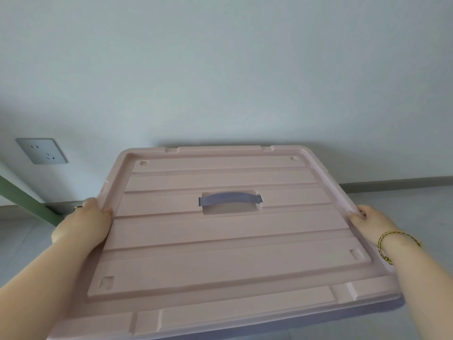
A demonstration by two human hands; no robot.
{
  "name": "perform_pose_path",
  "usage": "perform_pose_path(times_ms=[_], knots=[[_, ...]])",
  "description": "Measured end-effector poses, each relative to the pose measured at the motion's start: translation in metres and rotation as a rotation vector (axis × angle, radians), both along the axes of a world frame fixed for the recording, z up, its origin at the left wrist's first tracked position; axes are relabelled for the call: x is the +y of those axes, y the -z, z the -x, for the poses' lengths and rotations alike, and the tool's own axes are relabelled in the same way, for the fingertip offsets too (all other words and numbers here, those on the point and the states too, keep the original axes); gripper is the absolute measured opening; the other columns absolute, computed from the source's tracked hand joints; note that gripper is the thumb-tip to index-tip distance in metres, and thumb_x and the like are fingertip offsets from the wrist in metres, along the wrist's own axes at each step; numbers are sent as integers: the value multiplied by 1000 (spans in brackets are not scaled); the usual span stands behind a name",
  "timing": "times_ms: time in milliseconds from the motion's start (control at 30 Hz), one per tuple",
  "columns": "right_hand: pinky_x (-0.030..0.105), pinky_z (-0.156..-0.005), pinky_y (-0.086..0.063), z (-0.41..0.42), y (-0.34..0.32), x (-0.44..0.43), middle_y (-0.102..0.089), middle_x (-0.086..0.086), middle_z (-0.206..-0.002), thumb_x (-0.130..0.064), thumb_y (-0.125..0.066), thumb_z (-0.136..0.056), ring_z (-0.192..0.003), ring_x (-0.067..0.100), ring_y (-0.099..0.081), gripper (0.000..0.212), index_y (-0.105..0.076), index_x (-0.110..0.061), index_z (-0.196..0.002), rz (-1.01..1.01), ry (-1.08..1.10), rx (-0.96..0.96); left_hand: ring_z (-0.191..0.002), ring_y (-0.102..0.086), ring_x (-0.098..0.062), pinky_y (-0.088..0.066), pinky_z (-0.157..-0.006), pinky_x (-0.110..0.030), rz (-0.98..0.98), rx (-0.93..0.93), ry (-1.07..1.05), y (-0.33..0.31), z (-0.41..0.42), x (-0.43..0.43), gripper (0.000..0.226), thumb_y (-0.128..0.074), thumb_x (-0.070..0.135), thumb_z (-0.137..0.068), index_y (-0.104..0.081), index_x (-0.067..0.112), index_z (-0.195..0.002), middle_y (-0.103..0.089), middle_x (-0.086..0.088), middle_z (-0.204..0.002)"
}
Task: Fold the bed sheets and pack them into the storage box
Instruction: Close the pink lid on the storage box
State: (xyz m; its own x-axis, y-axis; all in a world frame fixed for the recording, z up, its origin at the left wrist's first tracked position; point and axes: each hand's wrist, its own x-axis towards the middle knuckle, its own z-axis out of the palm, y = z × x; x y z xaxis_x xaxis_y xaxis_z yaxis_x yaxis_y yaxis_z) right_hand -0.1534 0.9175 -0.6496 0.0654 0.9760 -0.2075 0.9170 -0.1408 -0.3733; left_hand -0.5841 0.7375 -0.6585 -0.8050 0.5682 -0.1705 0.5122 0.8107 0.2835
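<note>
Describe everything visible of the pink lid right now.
The lid is pale pink, plastic-looking, rectangular, with a raised rim, crosswise ribs, square recesses near its corners and a grey-purple handle in a central recess. Its top side faces up. The left hand grips its left edge, the right hand its right. A purple edge shows under its near side.

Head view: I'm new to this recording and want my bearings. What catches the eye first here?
The large pink lid fills the lower middle of the frame, with a grey-purple handle set in its centre. The left hand grips its left edge, and the right hand, a gold cord bracelet on its wrist, grips the right edge. A wall socket sits on the pale wall at far left.
</note>
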Motion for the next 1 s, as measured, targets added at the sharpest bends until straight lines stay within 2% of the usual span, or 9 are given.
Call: perform_pose_path(times_ms=[100, 200, 300, 467, 600, 733, 833, 933, 1000], knots=[[31, -70, -36, -2, 2, 0, -60, 18, -104, -20, -39, -95, -88, 31, -52, 32, -52, -2, -118, -14, -14, -58, -135, -26, -31, -22, -105, -37, -33, 243, 161, -11, -26, 7, 50, -37, 19, -94, -25, 16, -143, -24, -11, -150], [31, -72, -37, -1, 4, -2, -61, 20, -111, -25, -35, -96, -96, 33, -55, 32, -50, -6, -117, -35, -38, -140, -140, -19, -23, -11, -109, -31, -184, 193, 381, -12, -78, 26, 51, -36, 27, -97, -22, 20, -145, -16, -5, -155], [30, -69, -36, -3, 5, -4, -60, 20, -109, -32, -31, -97, -85, 28, -49, 34, -49, -7, -111, -12, -20, -201, -143, -7, -17, -3, -114, -31, -99, 157, 523, 2, -111, 37, 55, -28, 44, -96, -15, 25, -146, -9, 0, -156], [32, -66, -36, -14, 16, -17, -61, 20, -94, -32, -33, -97, -78, 31, -49, 29, -46, -7, -89, -128, -30, -213, -144, 1, -14, 1, -114, -30, 20, 187, 544, 11, -117, 27, 56, -15, 51, -96, -10, 28, -147, -2, 2, -157], [34, -69, -39, -14, 20, -23, -63, 23, -100, -32, -34, -97, -93, 37, -58, 30, -46, -6, -88, -164, -42, -202, -144, 0, -15, 1, -114, -31, 39, 185, 519, 14, -129, 18, 59, -7, 53, -93, -9, 30, -147, -3, 2, -157], [31, -71, -38, -12, 20, -5, -60, 19, -101, -27, -36, -97, -87, 30, -51, 31, -54, -2, -102, -58, -31, -79, -144, -5, -17, -3, -115, -31, -30, 173, 586, 11, -140, 46, 59, -27, 48, -95, -8, 27, -147, -4, 0, -156], [29, -68, -35, -16, 18, -2, -54, 8, -81, -28, -41, -96, -86, 24, -47, 28, -54, -7, -83, 26, -8, 163, -143, -7, -16, -2, -115, -29, -99, 118, 747, 10, -172, 78, 59, -30, 47, -95, -8, 28, -147, -1, 2, -156], [32, -101, -38, -28, 12, 7, -58, 5, -117, -55, -44, -88, -112, 21, -52, 54, -56, -11, -118, 346, 137, 575, -143, -5, -13, -2, -115, -31, -82, 177, 862, 15, -197, 108, 66, -14, 63, -89, -11, 31, -146, -3, 5, -156], [40, -107, -36, -28, 10, 19, -53, 9, -131, -72, -47, -73, -119, 26, -51, 82, -48, -16, -133, 461, 192, 649, -143, -4, -12, -4, -115, -31, -58, 240, 903, 20, -205, 117, 92, 10, 69, -64, -14, 33, -145, -7, 7, -156]])
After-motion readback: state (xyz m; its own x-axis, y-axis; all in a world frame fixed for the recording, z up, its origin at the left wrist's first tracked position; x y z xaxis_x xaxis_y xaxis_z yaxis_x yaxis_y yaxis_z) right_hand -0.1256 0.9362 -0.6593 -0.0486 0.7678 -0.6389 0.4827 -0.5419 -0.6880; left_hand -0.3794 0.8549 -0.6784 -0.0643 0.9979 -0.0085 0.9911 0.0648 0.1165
